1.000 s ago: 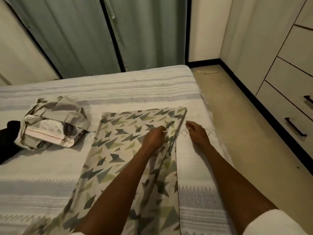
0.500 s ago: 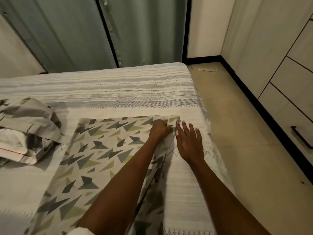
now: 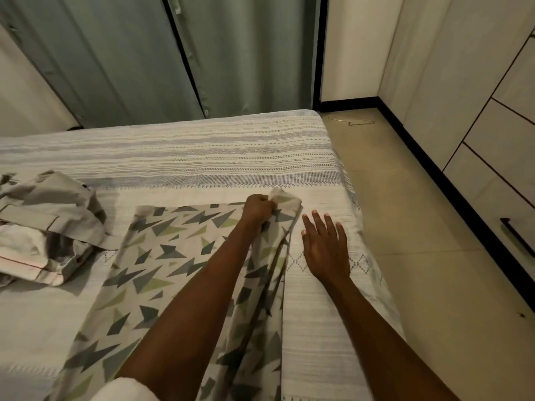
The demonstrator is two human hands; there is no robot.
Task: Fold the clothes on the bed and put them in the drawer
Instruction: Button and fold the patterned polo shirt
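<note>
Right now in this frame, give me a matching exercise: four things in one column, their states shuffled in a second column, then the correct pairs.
Things:
1. left hand
2. right hand
3. white cloth printed with grey and green triangles
4. crumpled grey and white garment

States:
A. heaped unfolded at the left side of the bed
B. open, fingers spread, palm down on the striped white bedspread
C. closed in a fist on the cloth's far right corner
D. spread mostly flat, its far right corner lifted

Pairs: 1-C, 2-B, 3-D, 4-A
</note>
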